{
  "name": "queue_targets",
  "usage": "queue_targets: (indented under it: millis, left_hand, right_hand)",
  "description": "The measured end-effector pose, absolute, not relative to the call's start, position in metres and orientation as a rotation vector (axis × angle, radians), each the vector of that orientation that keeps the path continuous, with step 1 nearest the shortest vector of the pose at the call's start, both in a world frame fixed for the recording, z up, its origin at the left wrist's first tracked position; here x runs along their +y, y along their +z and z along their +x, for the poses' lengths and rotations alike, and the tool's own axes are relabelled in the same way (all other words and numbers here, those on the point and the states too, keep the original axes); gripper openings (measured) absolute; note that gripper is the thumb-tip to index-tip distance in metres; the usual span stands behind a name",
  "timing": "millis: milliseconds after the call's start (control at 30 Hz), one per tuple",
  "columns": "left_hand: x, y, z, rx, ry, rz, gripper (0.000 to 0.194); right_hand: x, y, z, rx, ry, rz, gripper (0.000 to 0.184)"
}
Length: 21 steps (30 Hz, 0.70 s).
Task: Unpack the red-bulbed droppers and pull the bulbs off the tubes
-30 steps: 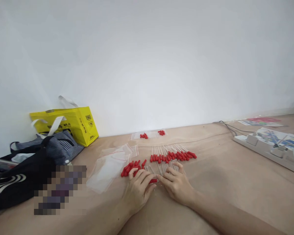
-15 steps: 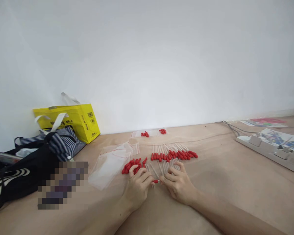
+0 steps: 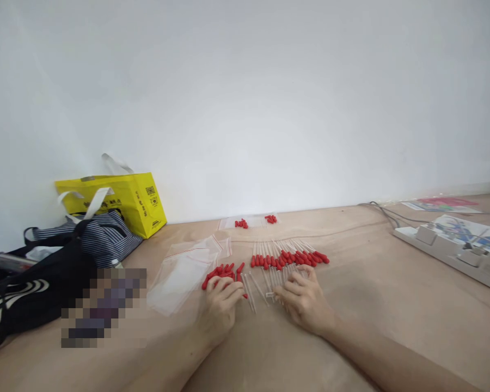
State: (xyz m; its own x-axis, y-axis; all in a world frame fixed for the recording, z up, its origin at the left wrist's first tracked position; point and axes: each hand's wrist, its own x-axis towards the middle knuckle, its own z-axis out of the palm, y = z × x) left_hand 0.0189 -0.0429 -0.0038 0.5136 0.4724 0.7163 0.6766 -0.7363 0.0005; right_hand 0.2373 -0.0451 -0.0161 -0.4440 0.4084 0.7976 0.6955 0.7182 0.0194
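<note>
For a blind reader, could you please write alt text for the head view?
The left hand holds a red bulb, the right hand a clear tube, at a table. Beyond lie red-tipped tubes; plastic bags and a yellow bag are left, a power strip right.

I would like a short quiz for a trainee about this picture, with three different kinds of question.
1. True or false: the yellow bag stands behind the striped bag.
2. Which is nearest to the left hand?
A. striped bag
B. pile of red bulbs
C. yellow bag
3. Which hand is nearer to the white power strip?

Key: 1. True; 2. B; 3. The right hand.
</note>
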Motion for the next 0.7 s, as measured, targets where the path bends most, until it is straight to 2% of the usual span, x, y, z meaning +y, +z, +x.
queue_targets:
  millis: [100,200,367,533,700]
  left_hand:
    - [-0.032,0.001,0.007,-1.098,-1.18,-2.413,0.022]
    - [-0.018,0.009,-0.01,-1.44,-1.297,-2.274,0.024]
    - [0.003,0.014,-0.042,-2.051,-1.194,-2.115,0.025]
    - [0.01,0.006,-0.053,-2.167,-1.129,-2.092,0.018]
    - [0.008,0.008,-0.051,-2.118,-1.092,-2.132,0.019]
  right_hand:
    - [-0.037,-0.015,0.254,-2.051,-0.319,-1.008,0.023]
    - [-0.029,-0.016,0.267,-2.01,-0.15,-1.184,0.027]
    - [-0.023,-0.022,0.277,-1.924,-0.012,-1.437,0.034]
    - [-0.021,-0.024,0.284,-1.928,0.104,-1.637,0.031]
    - [-0.014,-0.032,0.286,-1.913,0.065,-1.67,0.026]
